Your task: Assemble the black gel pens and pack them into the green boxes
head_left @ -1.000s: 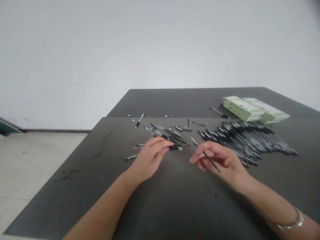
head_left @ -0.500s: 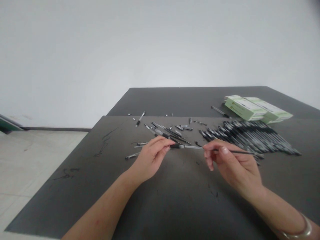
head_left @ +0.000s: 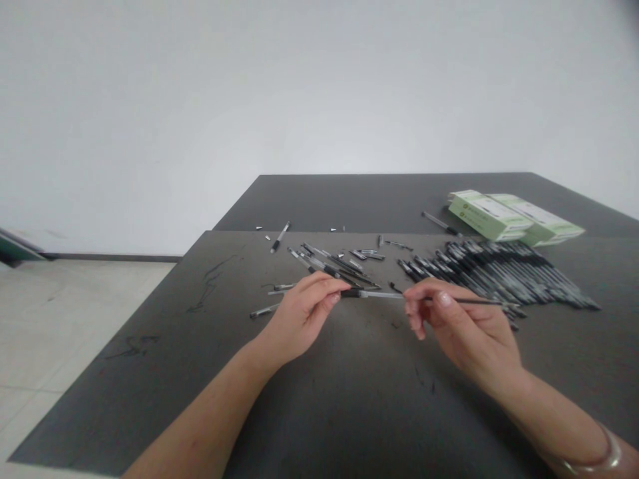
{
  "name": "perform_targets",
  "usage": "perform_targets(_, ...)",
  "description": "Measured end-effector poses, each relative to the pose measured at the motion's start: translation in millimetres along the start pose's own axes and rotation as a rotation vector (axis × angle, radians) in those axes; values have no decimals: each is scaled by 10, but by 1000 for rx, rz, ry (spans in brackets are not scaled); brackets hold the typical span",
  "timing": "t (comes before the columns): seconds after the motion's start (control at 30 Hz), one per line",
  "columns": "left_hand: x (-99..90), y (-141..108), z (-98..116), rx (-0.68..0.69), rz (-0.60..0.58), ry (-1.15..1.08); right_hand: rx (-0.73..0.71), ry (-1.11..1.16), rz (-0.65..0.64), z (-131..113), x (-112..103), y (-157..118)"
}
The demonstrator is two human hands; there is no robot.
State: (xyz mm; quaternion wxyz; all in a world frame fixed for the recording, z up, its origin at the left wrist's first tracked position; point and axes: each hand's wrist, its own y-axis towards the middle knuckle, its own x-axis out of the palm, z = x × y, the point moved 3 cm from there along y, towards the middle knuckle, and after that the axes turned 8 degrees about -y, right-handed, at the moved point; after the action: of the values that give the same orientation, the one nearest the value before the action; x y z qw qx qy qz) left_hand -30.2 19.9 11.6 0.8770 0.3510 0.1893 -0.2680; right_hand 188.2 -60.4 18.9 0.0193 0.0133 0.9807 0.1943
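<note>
My left hand point(head_left: 302, 319) is closed, thumb and fingertips pinching the black-grip end of a clear pen barrel point(head_left: 384, 295). The barrel lies level above the table, and its other end reaches the fingertips of my right hand point(head_left: 462, 326). Between thumb and fingers, my right hand pinches a thin dark pen refill point(head_left: 474, 302), which sticks out to the right. Whether part of the refill sits inside the barrel is hidden by the fingers. Behind my left hand lie several loose pen barrels and refills point(head_left: 324, 263).
A broad row of black pens point(head_left: 504, 273) lies at right, with green-and-white boxes point(head_left: 492, 214) behind it. Small caps point(head_left: 367, 255), metal tips point(head_left: 333, 230) and a lone pen point(head_left: 280, 237) are scattered farther back on the dark table point(head_left: 150, 399). A white wall point(head_left: 319, 86) stands beyond.
Both hands stay almost in place with the same grips. My right hand has shifted very slightly left, together with the refill.
</note>
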Motion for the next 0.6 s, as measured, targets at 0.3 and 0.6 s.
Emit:
perform_targets(0.3,10,7,27,9,-39,16,28,-9,-29,21,11,0)
perform_targets(0.6,91,27,100,31,-109,26,205,-81,-153,115,177,7)
